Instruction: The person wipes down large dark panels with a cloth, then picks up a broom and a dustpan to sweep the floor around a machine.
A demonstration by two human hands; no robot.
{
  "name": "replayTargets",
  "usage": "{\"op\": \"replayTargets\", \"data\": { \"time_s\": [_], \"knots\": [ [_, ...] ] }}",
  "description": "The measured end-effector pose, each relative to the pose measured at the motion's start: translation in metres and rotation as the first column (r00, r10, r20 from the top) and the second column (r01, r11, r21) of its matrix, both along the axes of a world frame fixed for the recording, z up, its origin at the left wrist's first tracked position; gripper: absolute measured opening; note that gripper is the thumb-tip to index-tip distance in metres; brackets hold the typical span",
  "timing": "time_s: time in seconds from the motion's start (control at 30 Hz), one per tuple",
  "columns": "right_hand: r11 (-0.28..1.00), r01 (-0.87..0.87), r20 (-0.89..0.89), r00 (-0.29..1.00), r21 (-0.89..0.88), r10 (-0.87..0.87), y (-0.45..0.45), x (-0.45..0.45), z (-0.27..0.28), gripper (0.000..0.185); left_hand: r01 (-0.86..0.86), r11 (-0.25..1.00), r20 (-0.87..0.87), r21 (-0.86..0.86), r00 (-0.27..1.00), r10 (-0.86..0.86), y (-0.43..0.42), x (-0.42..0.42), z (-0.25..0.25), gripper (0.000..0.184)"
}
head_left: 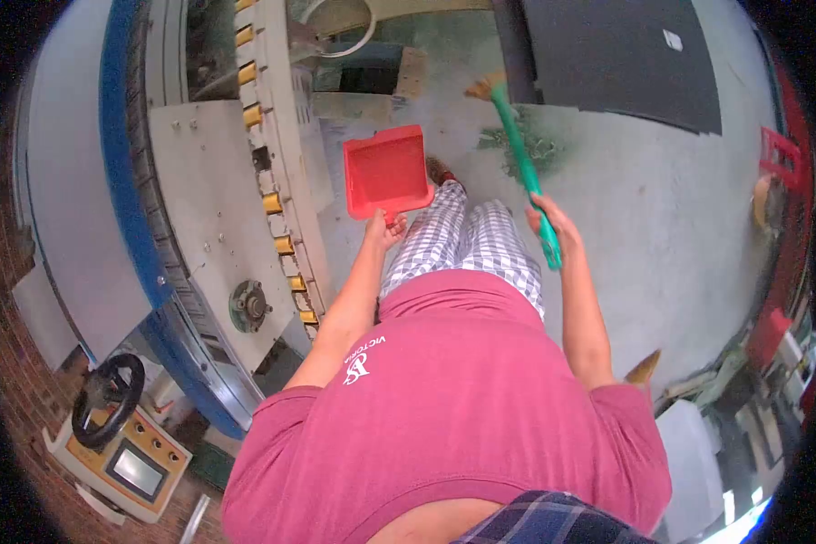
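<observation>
My left hand (pixel 387 229) is closed round the handle of a red dustpan (pixel 386 172), held out in front of my legs with its tray facing up. On the right, my right hand (pixel 554 224) grips the green handle of a brush (pixel 517 145). The brush points forward, and its tan bristles (pixel 487 86) are at the far end, near a dark board. Dark green stains (pixel 544 145) mark the grey floor beside the green handle. The two tools are apart.
A machine frame with yellow rollers (pixel 273 202) runs along the left. A control panel (pixel 139 470) and black handwheel (pixel 108 401) stand lower left. Dark boards (pixel 616 59) lie at the upper right. Red objects (pixel 780 156) line the right edge.
</observation>
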State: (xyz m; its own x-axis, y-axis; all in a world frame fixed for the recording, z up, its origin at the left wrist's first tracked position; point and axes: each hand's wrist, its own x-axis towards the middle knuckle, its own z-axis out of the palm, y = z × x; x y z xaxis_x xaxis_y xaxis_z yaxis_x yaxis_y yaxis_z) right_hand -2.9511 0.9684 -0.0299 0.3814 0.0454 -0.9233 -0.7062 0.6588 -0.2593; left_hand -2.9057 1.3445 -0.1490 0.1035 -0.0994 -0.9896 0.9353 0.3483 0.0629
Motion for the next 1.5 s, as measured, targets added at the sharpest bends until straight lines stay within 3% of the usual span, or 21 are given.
{"op": "replayTargets", "data": {
  "time_s": [0.1, 0.2, 0.27, 0.3, 0.37, 0.43, 0.5, 0.57, 0.63, 0.73, 0.87, 0.93, 1.07, 1.13, 1.23, 1.37, 1.43, 1.5],
  "knots": [
    [0.996, 0.003, 0.134, 0.991, 0.092, -0.016, 0.011, 0.046, -0.062, 0.022, 0.098, 0.995, 0.019, 0.020, 0.995, -0.099, -0.015, 0.009, 0.021, 0.033],
    [0.992, -0.126, 0.256, 0.958, -0.015, 0.125, 0.008, 0.074, -0.114, 0.019, 0.147, 0.989, 0.031, 0.019, 0.989, -0.148, -0.029, 0.002, 0.034, 0.033],
    [0.994, -0.028, 0.190, 0.982, 0.106, 0.008, -0.003, 0.078, -0.128, 0.019, 0.218, 0.976, 0.052, 0.003, 0.975, -0.218, -0.031, 0.001, 0.040, 0.033],
    [0.977, 0.031, 0.117, 0.992, 0.211, -0.056, -0.007, 0.071, -0.128, 0.020, 0.231, 0.973, 0.069, -0.009, 0.971, -0.230, -0.035, -0.004, 0.042, 0.033],
    [0.964, 0.107, 0.067, 0.990, 0.242, -0.126, -0.021, 0.036, -0.118, 0.021, 0.261, 0.965, 0.094, -0.032, 0.962, -0.257, -0.044, -0.008, 0.045, 0.033],
    [0.984, 0.176, 0.083, 0.981, 0.029, -0.178, -0.032, -0.017, -0.096, 0.022, 0.257, 0.963, 0.100, -0.083, 0.964, -0.248, -0.051, -0.020, 0.046, 0.033],
    [0.996, 0.052, 0.054, 0.997, -0.065, -0.049, -0.046, -0.067, -0.092, 0.022, 0.289, 0.955, 0.100, -0.071, 0.954, -0.281, -0.055, -0.028, 0.042, 0.033],
    [0.973, 0.231, -0.076, 0.971, 0.026, -0.228, -0.050, -0.118, -0.086, 0.021, 0.318, 0.946, 0.102, -0.057, 0.945, -0.311, -0.057, -0.037, 0.033, 0.033],
    [0.935, 0.337, -0.027, 0.941, 0.109, -0.337, -0.054, -0.162, -0.071, 0.026, 0.284, 0.952, 0.052, -0.110, 0.959, -0.280, -0.058, -0.051, 0.026, 0.033],
    [0.933, 0.349, -0.001, 0.937, 0.082, -0.350, -0.050, -0.199, -0.035, 0.036, 0.275, 0.956, 0.042, -0.104, 0.961, -0.272, -0.060, -0.073, 0.019, 0.033],
    [0.879, 0.435, 0.033, 0.893, 0.195, -0.449, -0.039, -0.194, -0.014, 0.041, 0.297, 0.947, 0.052, -0.121, 0.955, -0.293, -0.063, -0.090, 0.016, 0.035],
    [0.867, 0.448, 0.112, 0.871, 0.217, -0.478, -0.038, -0.159, -0.003, 0.035, 0.257, 0.961, -0.002, -0.100, 0.966, -0.259, -0.065, -0.097, 0.019, 0.036],
    [0.950, 0.272, 0.167, 0.940, 0.155, -0.297, -0.054, -0.077, -0.065, 0.020, 0.296, 0.954, 0.029, -0.051, 0.955, -0.295, -0.072, -0.102, 0.022, 0.035],
    [0.977, 0.094, 0.369, 0.915, 0.191, -0.161, -0.069, -0.037, -0.087, 0.020, 0.219, 0.974, 0.012, -0.061, 0.976, -0.219, -0.072, -0.108, 0.017, 0.034],
    [0.987, 0.112, 0.243, 0.960, 0.116, -0.137, -0.084, 0.001, -0.106, 0.018, 0.291, 0.952, 0.032, -0.097, 0.957, -0.290, -0.076, -0.113, 0.028, 0.034],
    [0.960, 0.245, 0.261, 0.926, 0.134, -0.273, -0.106, -0.018, -0.126, 0.021, 0.335, 0.941, 0.053, -0.038, 0.941, -0.333, -0.080, -0.118, 0.032, 0.031],
    [0.990, 0.121, 0.159, 0.981, -0.067, -0.109, -0.120, -0.054, -0.116, 0.024, 0.339, 0.940, 0.051, -0.039, 0.940, -0.337, -0.079, -0.117, 0.027, 0.031],
    [0.941, 0.336, 0.246, 0.917, -0.045, -0.315, -0.125, -0.108, -0.125, 0.033, 0.349, 0.936, 0.057, -0.054, 0.937, -0.346, -0.083, -0.113, 0.022, 0.030]
  ]
}}
